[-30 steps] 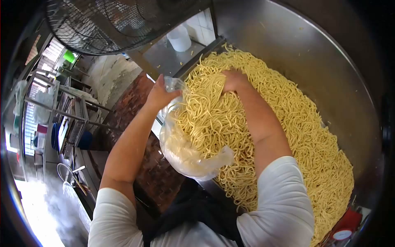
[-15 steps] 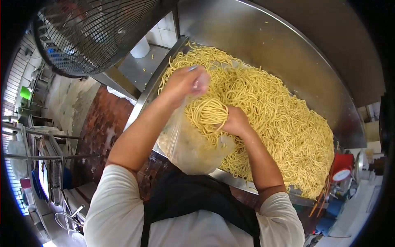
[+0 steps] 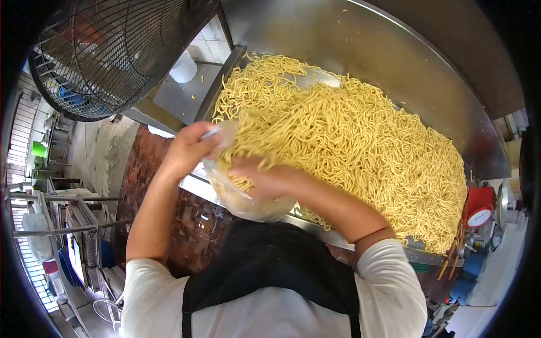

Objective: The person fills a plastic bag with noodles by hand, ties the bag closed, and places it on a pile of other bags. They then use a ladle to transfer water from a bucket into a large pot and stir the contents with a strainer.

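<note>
Bag (image 3: 248,200) in left grip (image 3: 189,147), noodles (image 3: 349,141) above

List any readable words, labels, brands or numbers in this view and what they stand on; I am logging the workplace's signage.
No text can be read in this view.
The red scale at the right edge shows a white dial, but its markings are too small and blurred to read.
The clear plastic bag, held by the left hand and right hand, shows no print.
The fan shows no legible label.
</note>
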Tool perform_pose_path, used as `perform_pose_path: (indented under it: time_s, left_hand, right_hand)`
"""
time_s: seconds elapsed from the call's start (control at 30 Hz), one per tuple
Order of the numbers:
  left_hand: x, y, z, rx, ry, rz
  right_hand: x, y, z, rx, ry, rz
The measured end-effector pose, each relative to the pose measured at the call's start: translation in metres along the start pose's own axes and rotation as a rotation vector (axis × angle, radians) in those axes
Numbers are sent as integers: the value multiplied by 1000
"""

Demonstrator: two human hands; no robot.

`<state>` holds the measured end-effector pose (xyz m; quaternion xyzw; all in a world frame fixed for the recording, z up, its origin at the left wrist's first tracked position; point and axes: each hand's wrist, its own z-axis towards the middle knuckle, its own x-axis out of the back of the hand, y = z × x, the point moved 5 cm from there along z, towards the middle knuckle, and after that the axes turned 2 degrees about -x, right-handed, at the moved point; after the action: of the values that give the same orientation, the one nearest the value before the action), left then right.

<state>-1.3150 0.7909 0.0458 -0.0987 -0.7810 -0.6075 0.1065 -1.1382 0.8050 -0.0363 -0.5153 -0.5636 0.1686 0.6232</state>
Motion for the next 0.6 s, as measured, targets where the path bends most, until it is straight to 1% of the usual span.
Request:
perform_pose_path:
  time_s: [0.03, 0.07, 0.1, 0.13, 0.17, 0.2, 0.23, 0.27, 0.3, 0.33, 0.37, 0.4, 0.43, 0.47, 0.5, 0.53, 0.57, 0.6]
  left_hand:
    - [20, -17, -7, 50, 21, 87]
    - [32, -24, -17, 49, 30, 87]
    - [41, -31, -29, 109, 29, 240]
    - [46, -37, -40, 175, 29, 394]
    - [46, -40, -47, 179, 43, 401]
    - [46, -42, -51, 147, 64, 619]
    - [45, -38, -55, 114, 85, 841]
    - [38, -26, -58, 87, 106, 891]
    - [38, -25, -56, 89, 120, 901]
    - [36, -27, -54, 55, 113, 1014]
    - [34, -29, -57, 28, 98, 1126]
    - [37, -32, -53, 120, 60, 1196]
    - [37, -27, -51, 138, 49, 1204]
    - [35, -24, -48, 253, -7, 992]
    - [30, -24, -45, 352, -54, 773]
    - [19, -28, -41, 302, -87, 400]
    - [0, -22, -30, 160, -81, 64]
    - [-26, 1, -21, 95, 36, -103]
  right_hand:
    - [33, 7, -9, -87, -135, 74]
    - [69, 17, -13, -129, -68, -80]
    - [105, 26, -18, -182, -8, -231]
    - [136, 37, -16, -260, -43, -595]
    - [162, 68, -12, -370, 15, -736]
    - [183, 100, -7, -475, 53, -782]
    - [195, 124, -2, -581, 97, -823]
    - [194, 138, 5, -565, 109, -821]
    - [193, 148, 8, -625, 146, -797]
    - [193, 158, 11, -686, 177, -770]
    - [191, 167, 14, -673, 172, -762]
    - [184, 169, 15, -617, 140, -735]
    - [175, 168, 13, -566, 109, -703]
    - [166, 162, -5, -448, 274, -619]
    - [157, 150, -20, -462, 246, -574]
    - [150, 135, -37, -478, 216, -534]
    - [140, 118, -53, -426, 303, -465]
    - [128, 102, -67, -375, 383, -397]
